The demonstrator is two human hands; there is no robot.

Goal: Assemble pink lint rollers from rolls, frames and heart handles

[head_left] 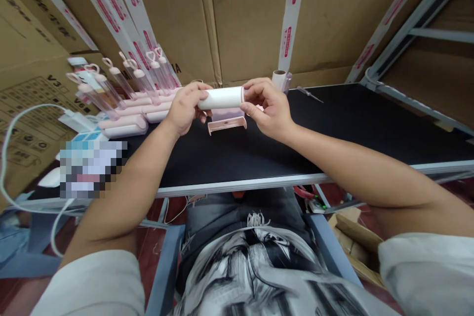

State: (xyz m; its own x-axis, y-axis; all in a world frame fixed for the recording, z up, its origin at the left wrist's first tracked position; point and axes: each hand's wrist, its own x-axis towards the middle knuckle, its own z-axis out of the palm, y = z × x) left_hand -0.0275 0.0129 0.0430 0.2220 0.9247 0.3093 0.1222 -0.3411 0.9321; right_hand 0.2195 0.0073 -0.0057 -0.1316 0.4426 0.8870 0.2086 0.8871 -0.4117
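Note:
A white roll (222, 98) with a pale pink rim at its right end is held level above the black table. My left hand (187, 105) grips its left end, thumb on top and fingers curled underneath. At the right end, the fingers and thumb of my right hand (268, 107) close on the pink rim. Just below the roll, a pink open holder (227, 123) lies on the table, its upper part hidden behind the roll.
Pink and white roller pieces (124, 126) and several clear tubes with heart-shaped loops (140, 79) stand at the left, near a blurred phone-like object (92, 168) and white cables. A small roll (279, 79) and a screwdriver (310, 94) are on the black table (355, 123).

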